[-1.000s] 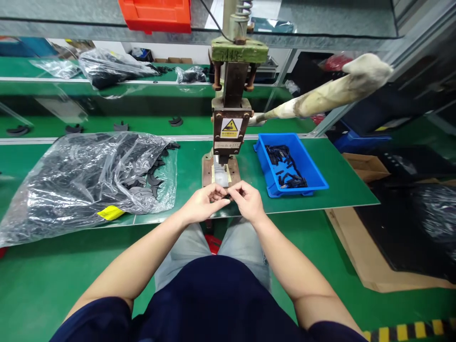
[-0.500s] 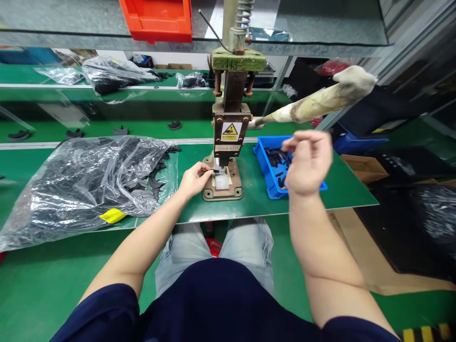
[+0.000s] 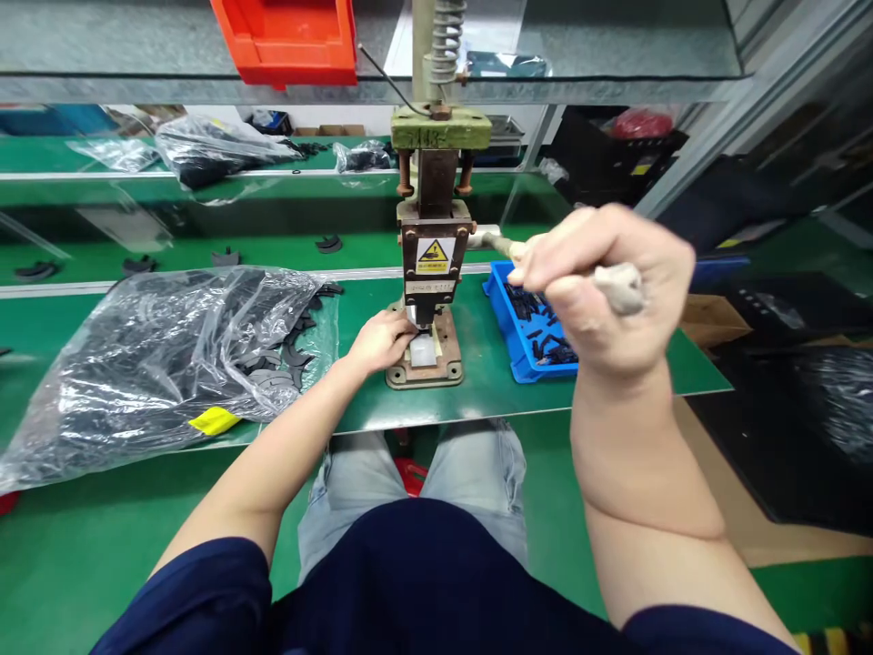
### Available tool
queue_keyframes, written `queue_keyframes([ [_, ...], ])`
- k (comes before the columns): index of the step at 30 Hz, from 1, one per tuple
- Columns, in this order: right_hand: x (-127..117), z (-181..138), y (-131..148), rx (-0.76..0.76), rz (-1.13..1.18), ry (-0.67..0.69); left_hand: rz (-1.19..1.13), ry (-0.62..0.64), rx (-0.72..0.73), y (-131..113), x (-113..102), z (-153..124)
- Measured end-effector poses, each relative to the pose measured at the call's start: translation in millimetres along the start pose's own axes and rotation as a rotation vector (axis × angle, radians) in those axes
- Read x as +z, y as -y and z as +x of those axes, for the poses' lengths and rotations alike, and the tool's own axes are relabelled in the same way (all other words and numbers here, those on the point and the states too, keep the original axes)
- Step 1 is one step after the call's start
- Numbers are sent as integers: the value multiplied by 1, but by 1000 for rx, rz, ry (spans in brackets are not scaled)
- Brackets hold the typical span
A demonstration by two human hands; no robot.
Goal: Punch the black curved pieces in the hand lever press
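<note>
My right hand (image 3: 607,282) is wrapped round the wrapped lever handle (image 3: 622,287) of a hand press (image 3: 436,250). Its pale grip end pokes out of my fist. At the foot of the press, my left hand (image 3: 383,342) has its fingertips closed at a small black part (image 3: 424,331), just under the ram. Part of that piece is hidden by my fingers and the ram. A whitish block (image 3: 424,351) sits on the rusty press base (image 3: 448,371), right of my left fingers.
Left on the green bench lies a big clear bag (image 3: 170,355) of dark curved parts. To the right stands a blue bin (image 3: 522,366) holding small black pieces. Several curved black parts (image 3: 226,257) lie behind the bag. An orange bin (image 3: 290,41) sits on the shelf above.
My right hand has risen from beside the blue bin and closed on the lever handle, which now sits lower and nearer me. My left hand stays at the press base.
</note>
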State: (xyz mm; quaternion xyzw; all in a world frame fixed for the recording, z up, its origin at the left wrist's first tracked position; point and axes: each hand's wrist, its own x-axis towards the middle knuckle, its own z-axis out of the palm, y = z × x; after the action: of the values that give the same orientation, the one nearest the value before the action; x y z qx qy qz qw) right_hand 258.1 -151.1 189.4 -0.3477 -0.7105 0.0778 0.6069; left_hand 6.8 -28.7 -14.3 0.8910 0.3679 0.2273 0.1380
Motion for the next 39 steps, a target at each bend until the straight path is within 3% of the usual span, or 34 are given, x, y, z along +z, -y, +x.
queue_keyframes([
  [3, 4, -34, -10, -96, 5, 152, -15, -9, 7, 2, 0, 0],
  [7, 15, -83, -31, -173, -72, 94, -27, -17, -9, 1, 5, -1],
  [10, 25, -102, -47, -231, -84, 7, -31, -17, -27, 0, 4, -5],
  [13, 33, -103, -58, -293, -57, -85, 48, -6, -93, 14, -13, -21],
  [16, 37, -100, -61, -300, -38, -138, 271, 51, -244, 45, -52, -57],
  [19, 39, -100, -60, -288, -32, -158, 442, 184, -353, 82, -95, -97],
  [22, 40, -101, -58, -270, -38, -175, 544, 354, -389, 109, -120, -122],
  [27, 40, -101, -58, -270, -50, -178, 622, 541, -401, 120, -124, -118],
  [32, 39, -100, -58, -281, -58, -160, 650, 550, -355, 123, -132, -104],
  [39, 41, -101, -61, -293, -42, -185, 529, 495, -307, 126, -135, -112],
])
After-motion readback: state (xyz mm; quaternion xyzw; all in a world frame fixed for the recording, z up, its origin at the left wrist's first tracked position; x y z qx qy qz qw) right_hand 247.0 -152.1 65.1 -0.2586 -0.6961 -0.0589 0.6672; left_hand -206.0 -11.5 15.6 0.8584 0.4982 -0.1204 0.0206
